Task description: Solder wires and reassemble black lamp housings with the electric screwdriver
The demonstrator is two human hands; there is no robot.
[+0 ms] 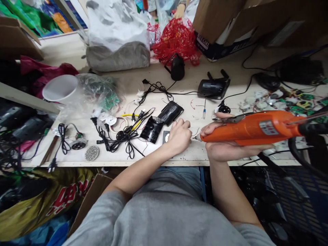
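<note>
Clock directions are read from the left hand [180,137], with twelve pointing away from the person across the worktop [189,97]. The right hand [220,152] is wrapped around an orange power screwdriver [246,131] at three o'clock, palm beneath the body and thumb along the front. The tool lies nearly level, its bit pointing toward nine and ending just beside the left fingertips. The left hand is curled low over the worktop with its fingers bent together; what they pinch, if anything, is hidden, so I cannot tell. At nine, partly covered by that hand, sits a small dark square piece [164,139] with a white patch.

Between nine and ten is an open black housing half [151,131], and near eleven, just beside it, a glossy black shell [170,113]. Further out at nine lie tangled black power cords [119,139], then, between eight and nine, a round dish of small metal parts [92,153]. A blue-handled screwdriver [204,113] lies between one and two. Beyond it, at one, is a black two-pronged device [212,88]. A red mesh bag [176,41] is at twelve.
</note>
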